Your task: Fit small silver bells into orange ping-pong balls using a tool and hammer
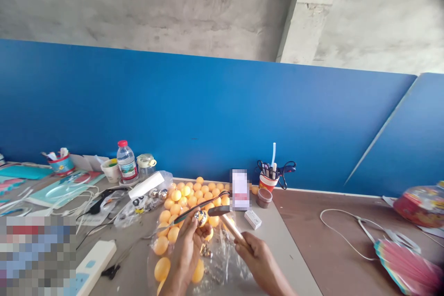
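My left hand [189, 245] pinches a small shiny metallic ball [200, 218] between thumb and fingers, its surface mirroring dark and orange patches. My right hand [255, 252] is wrapped around the pale wooden handle of a hammer [219, 210]; the dark head lies just right of the ball, and whether they touch I cannot tell. Under and behind both hands spread many orange balls [192, 201], some on clear plastic wrap [225, 268]. More small shiny metal pieces [206, 252] lie between my hands. A long thin dark strip [187, 211] crosses behind the ball.
A phone [239, 189] leans upright behind, near a small white box [253, 219], a lidded tub [264, 197] and a pen cup [268, 180]. Leftward are a water bottle [127, 163], a glass jar [146, 163], cables and a power strip [93, 266]. A blue partition [208, 111] backs the desk.
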A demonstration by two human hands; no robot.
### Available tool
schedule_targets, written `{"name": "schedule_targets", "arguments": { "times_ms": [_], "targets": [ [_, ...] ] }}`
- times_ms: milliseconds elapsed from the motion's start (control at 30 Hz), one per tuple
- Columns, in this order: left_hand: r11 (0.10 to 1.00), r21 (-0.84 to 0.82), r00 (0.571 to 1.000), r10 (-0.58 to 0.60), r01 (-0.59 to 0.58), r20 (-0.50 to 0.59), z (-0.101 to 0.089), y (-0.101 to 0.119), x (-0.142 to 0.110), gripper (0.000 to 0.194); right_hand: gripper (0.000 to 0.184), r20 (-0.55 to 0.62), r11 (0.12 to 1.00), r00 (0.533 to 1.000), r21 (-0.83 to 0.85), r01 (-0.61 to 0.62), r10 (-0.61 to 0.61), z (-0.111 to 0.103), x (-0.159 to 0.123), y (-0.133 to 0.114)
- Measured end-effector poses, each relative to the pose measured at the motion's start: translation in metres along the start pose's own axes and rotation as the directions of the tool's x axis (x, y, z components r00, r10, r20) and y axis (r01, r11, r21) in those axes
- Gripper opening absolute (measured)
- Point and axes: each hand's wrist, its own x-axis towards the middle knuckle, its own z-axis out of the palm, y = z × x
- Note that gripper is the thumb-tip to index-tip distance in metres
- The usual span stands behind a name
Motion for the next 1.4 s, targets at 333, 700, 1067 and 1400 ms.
{"name": "schedule_targets", "arguments": {
  "times_ms": [333,700,1067,1400],
  "targets": [
    [0.874,0.482,0.995,0.096,-0.065,-0.04,-0.024,-0.009,0.012,0.06,0.016,-0.108,0.986,0.994,-0.166,0.009,-0.027,-0.004,0.006,0.007],
    [0.18,0.805,0.777,0.446,-0.565,0.445,-0.034,-0.019,0.016,0.032,0.017,-0.314,0.918,0.949,-0.371,-0.143,0.021,-0.008,0.021,0.021],
    [-0.275,0.721,0.654,0.303,-0.637,0.693,-0.049,-0.033,0.022,0.032,0.023,-0.318,0.866,0.947,-0.461,-0.192,0.041,-0.013,0.025,0.031],
    [-0.353,0.667,0.688,0.085,-0.656,0.721,-0.046,-0.033,0.018,0.046,0.024,-0.329,0.849,0.943,-0.482,-0.218,0.055,-0.013,0.027,0.033]
  ]
}}
